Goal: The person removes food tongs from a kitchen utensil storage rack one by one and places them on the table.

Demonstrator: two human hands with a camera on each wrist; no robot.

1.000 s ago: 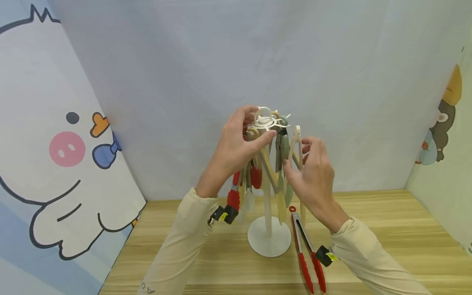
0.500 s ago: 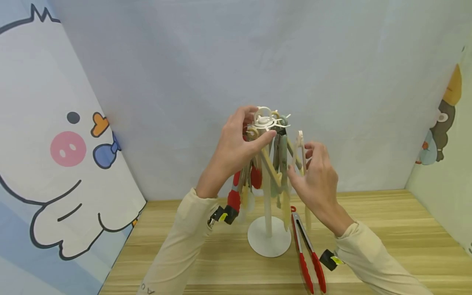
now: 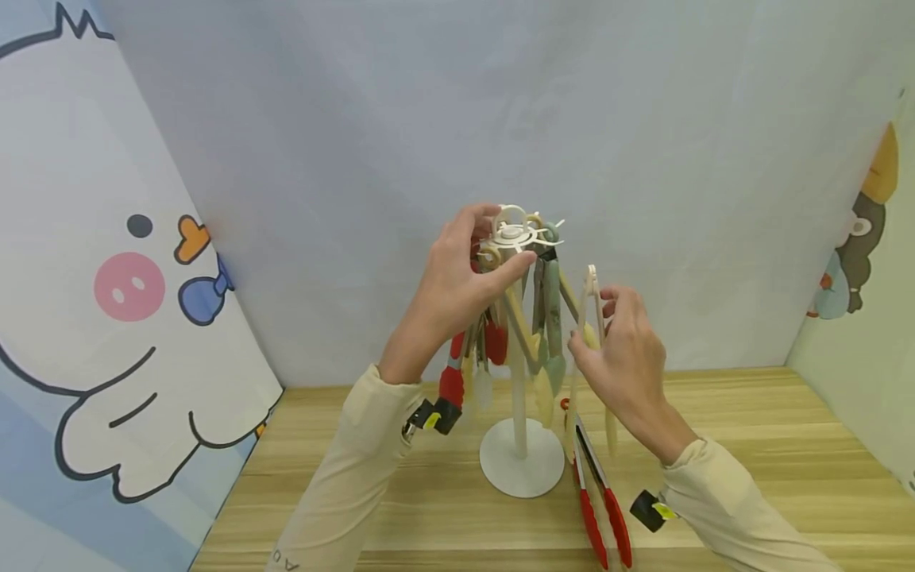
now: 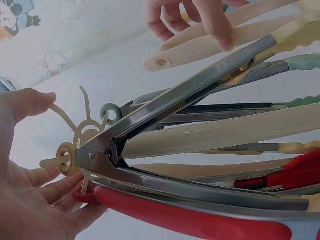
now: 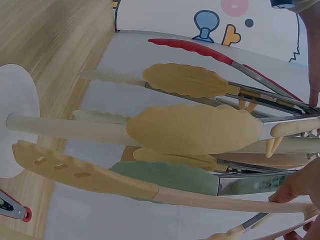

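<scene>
A white upright rack [image 3: 516, 381] with hooks radiating from its top bears several hanging tongs. My left hand [image 3: 446, 290] holds the hooked top, thumb on one side and fingers on the other. My right hand [image 3: 623, 349] pinches a pair of pale beige tongs [image 3: 591, 280] below their hinge, clear of the rack on its right. They point down with their arms spread; the right wrist view shows a slotted yellowish tip [image 5: 85, 170]. Tongs with green tips [image 3: 554, 369] and yellow tips [image 3: 544, 397] hang nearest that hand. Red-tipped tongs [image 3: 452, 387] hang below my left hand.
Red-and-silver tongs [image 3: 616, 524] lie spread on the wooden table [image 3: 729, 445], right of the rack's round white base [image 3: 522, 473]. A pale cloth wall [image 3: 679, 183] stands behind. Cartoon-printed panels [image 3: 143, 381] border both sides.
My right hand has moved right and slightly down, carrying the beige tongs farther from the rack. Tongs hanging on the rack's right side have swung. My left hand stays in place.
</scene>
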